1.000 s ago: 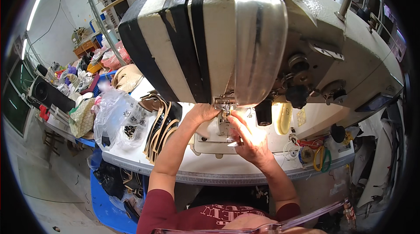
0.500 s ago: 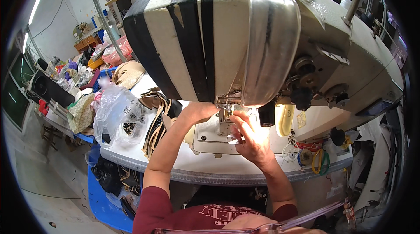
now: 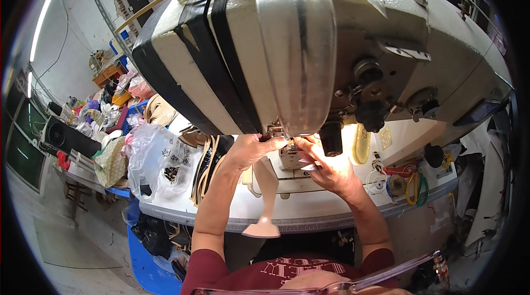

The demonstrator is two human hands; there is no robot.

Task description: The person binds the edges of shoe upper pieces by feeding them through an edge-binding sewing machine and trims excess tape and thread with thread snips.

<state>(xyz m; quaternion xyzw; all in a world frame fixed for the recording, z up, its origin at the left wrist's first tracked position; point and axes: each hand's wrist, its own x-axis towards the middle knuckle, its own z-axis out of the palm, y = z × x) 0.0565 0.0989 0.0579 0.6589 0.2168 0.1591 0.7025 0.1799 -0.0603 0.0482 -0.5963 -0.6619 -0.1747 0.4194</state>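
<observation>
I worked at an industrial sewing machine [image 3: 309,57] whose cream-and-black head filled most of the view, both my hands raised to the needle area beneath its polished metal face plate [image 3: 301,46]. My left hand [image 3: 251,149] was curled, fingers pressed together around the top of a long pale leather strip [image 3: 268,190], which hung down from the needle area over the front edge of the white table [image 3: 309,218] and flared out at its lower end. My right hand [image 3: 326,165] sat just beside the left, fingers [image 3: 303,146] pinched close under the machine's foot; exactly what they gripped was hidden by the machine. A lamp lit the spot brightly. To my left on the table lay a stack of tan and dark leather straps [image 3: 207,165], and beside it a clear plastic bag [image 3: 154,160] of small parts. To my right, near the table's far end, lay loops of red, yellow and green cord [image 3: 408,182]. Further left, a cluttered bench [image 3: 105,113] held coloured scraps.
</observation>
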